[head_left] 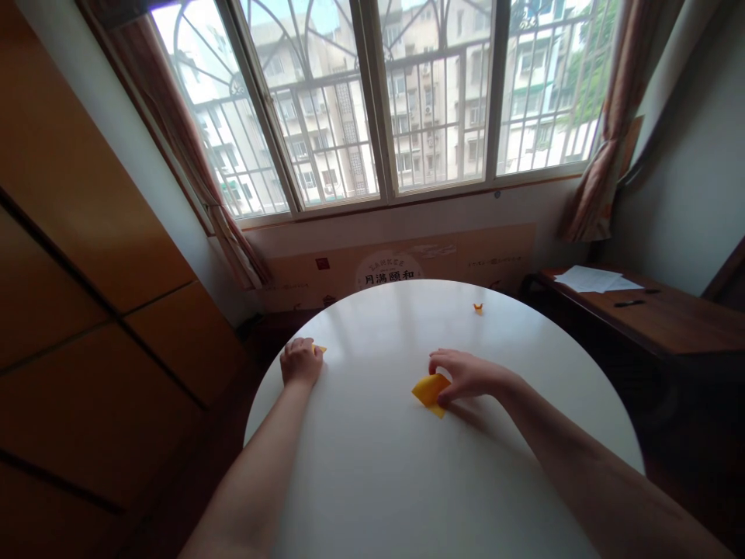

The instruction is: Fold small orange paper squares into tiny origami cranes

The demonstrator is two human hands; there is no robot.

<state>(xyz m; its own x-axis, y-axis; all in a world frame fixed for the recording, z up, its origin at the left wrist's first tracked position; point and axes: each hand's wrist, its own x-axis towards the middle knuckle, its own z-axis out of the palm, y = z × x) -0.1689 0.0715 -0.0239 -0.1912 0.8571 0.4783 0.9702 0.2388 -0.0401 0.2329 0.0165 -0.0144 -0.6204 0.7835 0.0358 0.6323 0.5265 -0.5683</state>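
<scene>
My right hand (470,373) pinches a yellow sheet of paper (429,390) over the middle of the white round table (372,473). The sheet is bent, with one corner pointing towards me. At the table's left edge my left hand (301,362) is closed over another piece of yellow paper (320,349). Only a pointed corner of that piece shows beside the thumb; the hand covers the rest. Farther back on the table stands a small folded orange-yellow paper figure (478,308), apart from both hands.
A brown wooden table (669,326) at the right holds white papers (594,278) and a dark pen (628,303). Barred windows (436,109) with tied curtains lie beyond. A wooden cabinet (75,233) stands at the left. A printed banner (442,256) is below the windows.
</scene>
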